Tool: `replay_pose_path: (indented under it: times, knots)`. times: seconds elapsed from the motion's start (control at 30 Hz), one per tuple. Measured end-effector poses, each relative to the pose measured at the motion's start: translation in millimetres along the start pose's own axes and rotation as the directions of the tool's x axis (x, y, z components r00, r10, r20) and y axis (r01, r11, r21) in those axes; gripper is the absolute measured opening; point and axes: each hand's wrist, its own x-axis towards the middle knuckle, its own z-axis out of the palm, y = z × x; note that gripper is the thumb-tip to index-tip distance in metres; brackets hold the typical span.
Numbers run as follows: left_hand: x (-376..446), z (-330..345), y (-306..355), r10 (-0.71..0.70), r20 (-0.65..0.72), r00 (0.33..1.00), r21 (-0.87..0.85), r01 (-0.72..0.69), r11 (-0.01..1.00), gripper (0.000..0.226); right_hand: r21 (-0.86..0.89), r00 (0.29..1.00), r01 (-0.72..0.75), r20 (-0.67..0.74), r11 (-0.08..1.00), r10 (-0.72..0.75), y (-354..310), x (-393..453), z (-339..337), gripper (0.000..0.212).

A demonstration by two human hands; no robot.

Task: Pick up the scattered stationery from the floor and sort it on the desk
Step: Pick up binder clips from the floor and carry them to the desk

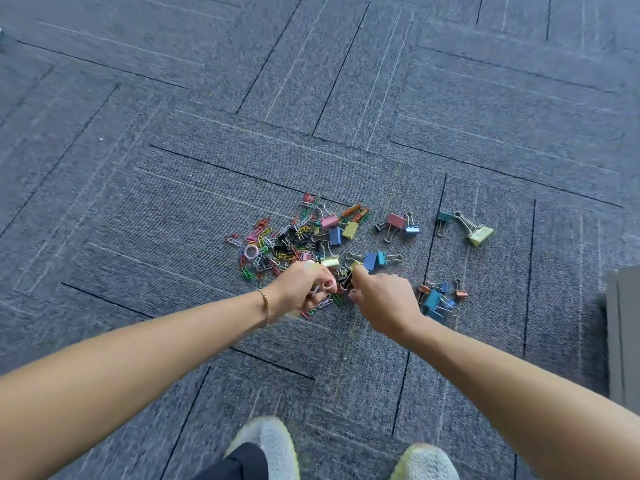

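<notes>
Coloured paper clips (266, 242) and binder clips (335, 235) lie scattered on the grey carpet. My left hand (304, 287) is curled at the near edge of the pile, with several small paper clips held in its fingers. My right hand (384, 301) reaches into the pile beside it, thumb and forefinger pinching a small yellow binder clip (355, 265). More binder clips lie to the right: a pink one (396, 220), a large yellow one (480, 234) and a blue and orange cluster (438, 299).
The grey carpet tiles (173, 150) stretch in every direction. A grey piece of furniture (623, 323) stands at the right edge. My two light shoes (273, 445) stand at the bottom, just behind my arms.
</notes>
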Motion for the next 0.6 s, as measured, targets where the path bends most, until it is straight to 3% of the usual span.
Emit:
replay_pose_path:
  times: [0.13, 0.23, 0.33, 0.4, 0.43, 0.53, 0.6]
  knots:
    - [1, -5, -4, -0.03, 0.077, 0.997, -0.186, 0.044, 0.981, 0.034, 0.089, 0.997, -0.01, 0.072, 0.996, 0.004, 1, 1, 1, 0.015]
    - [2, -11, -5, -0.05, 0.011, 0.999, -0.194, 0.051, 0.98, 0.042, 0.377, 0.987, -0.127, 0.138, 0.917, 0.08, -7, 4, -8, 0.018]
    - [-1, -25, -5, -0.062, -0.044, 0.997, -0.188, 0.053, 0.981, 0.037, 0.717, 0.947, -0.312, 0.29, 0.623, 0.141, -19, 18, -22, 0.03]
    - [-3, -38, -3, -0.061, -0.039, 0.997, -0.265, 0.049, 0.963, 0.033, 0.837, 0.92, -0.387, 0.381, 0.387, 0.096, -25, 28, -30, 0.027]
    - [-4, -45, -2, -0.058, -0.038, 0.998, -0.302, 0.044, 0.952, 0.031, 0.863, 0.909, -0.412, 0.413, 0.294, 0.061, -27, 32, -33, 0.027]
    - [-5, -67, -4, -0.026, -0.082, 0.996, -0.368, -0.006, 0.93, 0.033, 0.873, 0.883, -0.464, 0.47, 0.148, -0.004, -33, 42, -41, 0.026]
    - [-5, -80, -5, -0.027, -0.162, 0.986, -0.339, -0.03, 0.94, 0.04, 0.869, 0.869, -0.494, 0.494, 0.011, -0.034, -36, 49, -45, 0.025]
